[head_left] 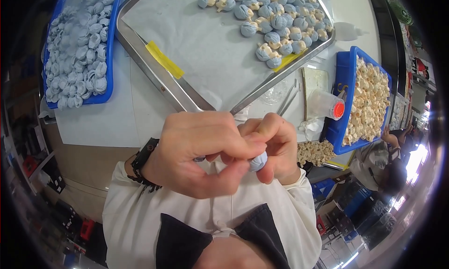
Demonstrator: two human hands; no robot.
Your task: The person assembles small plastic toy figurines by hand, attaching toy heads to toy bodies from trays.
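Close in front of my chest, my left hand and my right hand meet around a small blue-grey figurine hair piece. Thumbs and fingertips of both hands press on it, and its ridged, rounded side shows between them. Whether a cream part sits inside it is hidden by the fingers. Beyond the hands, a metal tray lined with a white sheet bears many small figurine heads, cream with blue-grey hair, gathered at its far right.
At the far left stands a blue bin of loose hair pieces. A second blue bin of cream head parts is on the right. Between it and the tray lie tweezers and a clear container with a red end.
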